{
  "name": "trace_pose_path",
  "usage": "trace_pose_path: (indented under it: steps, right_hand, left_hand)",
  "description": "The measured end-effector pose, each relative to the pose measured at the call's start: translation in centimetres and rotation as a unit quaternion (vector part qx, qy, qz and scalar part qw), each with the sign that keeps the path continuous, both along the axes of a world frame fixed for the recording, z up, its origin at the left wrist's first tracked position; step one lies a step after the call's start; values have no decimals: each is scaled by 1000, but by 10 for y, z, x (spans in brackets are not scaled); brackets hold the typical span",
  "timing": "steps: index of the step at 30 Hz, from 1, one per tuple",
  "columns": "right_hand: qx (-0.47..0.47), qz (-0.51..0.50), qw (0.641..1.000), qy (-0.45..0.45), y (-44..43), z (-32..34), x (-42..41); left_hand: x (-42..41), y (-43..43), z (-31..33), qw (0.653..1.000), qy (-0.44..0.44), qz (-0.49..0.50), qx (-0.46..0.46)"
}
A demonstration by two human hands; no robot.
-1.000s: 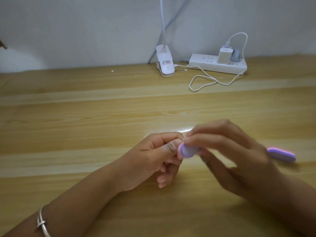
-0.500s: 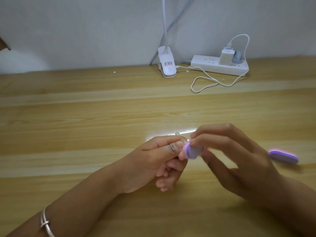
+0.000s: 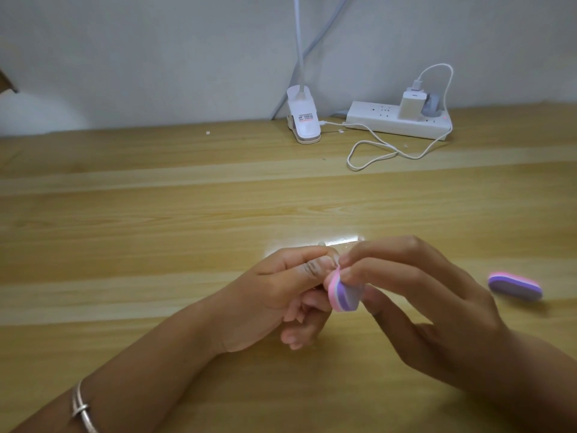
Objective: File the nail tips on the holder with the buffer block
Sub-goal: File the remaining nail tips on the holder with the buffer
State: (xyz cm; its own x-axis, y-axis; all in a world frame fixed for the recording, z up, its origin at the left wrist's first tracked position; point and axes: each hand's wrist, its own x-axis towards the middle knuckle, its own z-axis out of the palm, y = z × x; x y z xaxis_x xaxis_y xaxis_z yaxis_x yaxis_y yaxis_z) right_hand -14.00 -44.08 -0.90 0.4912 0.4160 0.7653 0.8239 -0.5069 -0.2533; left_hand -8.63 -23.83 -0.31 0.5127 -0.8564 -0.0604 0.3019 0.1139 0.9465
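Left hand [image 3: 281, 292] pinches a mostly hidden nail-tip holder [image 3: 322, 244] steady so the right hand [image 3: 437, 307], gripping a pink-and-purple foam buffer block [image 3: 343, 295], can file it.

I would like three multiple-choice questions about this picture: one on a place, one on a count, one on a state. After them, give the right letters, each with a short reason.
1. Where does the loose buffer lie?
A) on the table, to the right of the right hand
B) at the table's far edge
C) on the floor

2. How many buffers are in view?
A) one
B) two
C) four

3. What is the right hand doing?
A) lying flat and open on the wood
B) hanging idle with nothing in it
C) pinching a buffer

Key:
1 A: it rests on the wood just beyond that hand's knuckles.
2 B: one is in the fingers and one lies loose.
3 C: the fingertips and thumb close on the striped pink and purple block.
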Motion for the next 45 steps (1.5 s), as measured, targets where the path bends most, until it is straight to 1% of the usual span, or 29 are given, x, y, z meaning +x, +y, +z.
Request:
trace_pose_path:
  steps: [3,7,10,12,14,17,20,21,23,25,26,29,30,33,35,38,42,45]
  right_hand:
    - [-4,-21,1000,-15,-3,3,-1]
    - [-16,-66,998,16,-6,2,7]
    - [-5,-44,999,9,1,-1,4]
    - [-16,-24,1000,-4,1,-1,2]
    - [-26,-37,999,3,-6,1,7]
    - [-14,-53,998,19,-9,4,10]
    - [-20,-1,1000,-5,-1,2,3]
    - [-30,1,999,-11,-2,2,3]
    - [-31,-35,999,-2,-10,5,9]
    - [-19,-67,998,10,-13,7,12]
    - [-14,-66,998,11,-11,7,11]
    - [-29,-21,999,-6,-1,5,4]
    - [-38,-22,999,-8,-3,5,5]
    - [-29,-69,997,6,-13,8,13]
    - [-19,-71,997,14,-11,8,12]
    - [-38,-33,999,6,-7,7,6]
    - [-39,-67,997,16,-18,11,13]
    - [-49,-36,998,11,-7,7,7]
  left_hand:
    - [-1,1,0,1000,-6,-3,-1]
    - [-1,0,2,1000,-6,-20,6]
    - [-1,2,-1,1000,-10,-8,2]
    - [-1,2,-1,1000,-9,-6,-5]
    - [-1,1,0,1000,-2,-11,-12]
    - [-2,1,1,1000,-1,-18,-23]
    - [-3,1,0,999,-3,-4,-32]
    - [-3,1,0,1000,-2,-2,-30]
    - [-3,1,1,1000,-6,0,-23]
    - [-3,-1,2,1000,-22,5,-17]
    - [-3,-2,1,999,-34,12,-13]
    - [-4,-3,-2,996,-74,51,12]
    - [-5,-3,-2,994,-92,61,21]
    - [-6,-4,0,984,-152,87,28]
    - [-7,-5,1,980,-168,105,13]
    - [-8,-5,0,974,-191,123,-8]
    - [-5,-4,-1,968,-199,150,3]
    - [-5,-4,-1,965,-215,152,-5]
